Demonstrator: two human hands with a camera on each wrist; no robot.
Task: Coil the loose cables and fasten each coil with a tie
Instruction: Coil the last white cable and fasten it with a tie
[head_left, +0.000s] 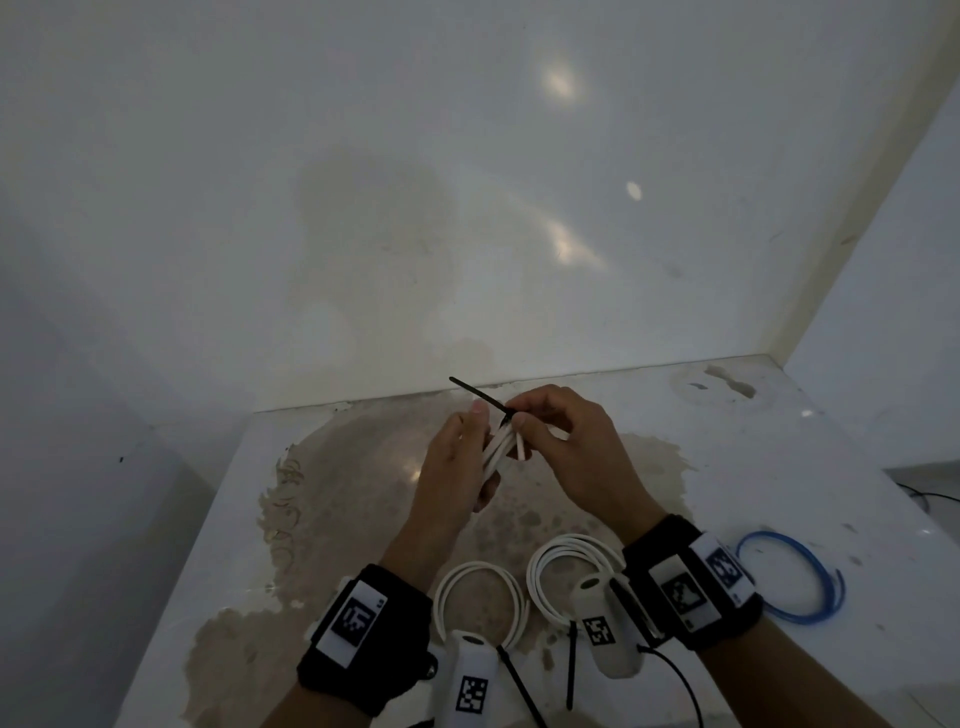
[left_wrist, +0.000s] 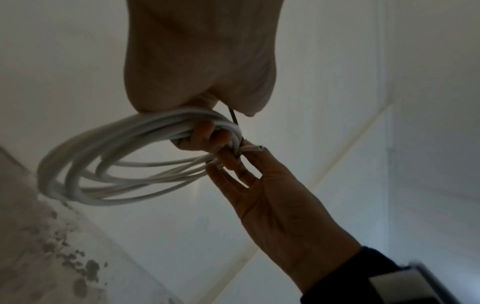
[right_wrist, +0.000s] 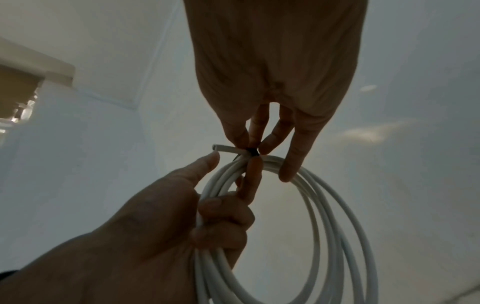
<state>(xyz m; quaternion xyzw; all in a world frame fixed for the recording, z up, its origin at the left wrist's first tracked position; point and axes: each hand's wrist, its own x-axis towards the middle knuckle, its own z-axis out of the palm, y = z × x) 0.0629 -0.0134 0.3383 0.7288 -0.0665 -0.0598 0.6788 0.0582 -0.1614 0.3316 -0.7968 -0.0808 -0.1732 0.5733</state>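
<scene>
Dim, flat light; glare patches on the wall (head_left: 558, 83) before me, my soft shadow beneath them. Both wrist views show my hands backlit, dark and slightly soft; straight edges bow toward the frame borders.

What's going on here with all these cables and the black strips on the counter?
A person is fastening a white cable coil above the counter. The left hand grips the bundled loops while the right hand pinches a black tie wrapped round them. Two more white coils and a blue coil lie on the counter nearby.
</scene>
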